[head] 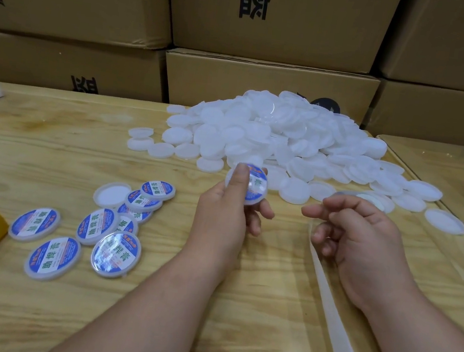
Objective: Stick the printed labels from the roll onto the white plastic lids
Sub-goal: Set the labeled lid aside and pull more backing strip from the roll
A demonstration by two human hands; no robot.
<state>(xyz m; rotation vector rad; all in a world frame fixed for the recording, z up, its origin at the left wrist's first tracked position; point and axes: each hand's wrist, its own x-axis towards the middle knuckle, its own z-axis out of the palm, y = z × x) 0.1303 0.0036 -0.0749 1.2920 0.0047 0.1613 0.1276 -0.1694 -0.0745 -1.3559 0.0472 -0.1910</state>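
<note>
A translucent backing strip [334,311] runs under the right hand [362,244], whose fingers curl loosely, gripping nothing visible. The left hand [226,213] pinches a labelled lid [254,187] (thumb pressing its face). Finished lids [92,229] lie left; the white lid heap [282,141] sits beyond.

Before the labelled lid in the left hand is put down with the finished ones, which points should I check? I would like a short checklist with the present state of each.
1. Lid in left hand held firmly: ok, thumb presses on the held lid.
2. Label pressed flat, without bubbles: cannot tell, thumb and glare hide it.
3. Free table space beside the finished lids: ok.
4. Right hand free for the next label: ok, it holds nothing visible.
5. Blank lids in the pile: ok, many remain.
6. Backing strip has labels left: cannot tell.
</note>
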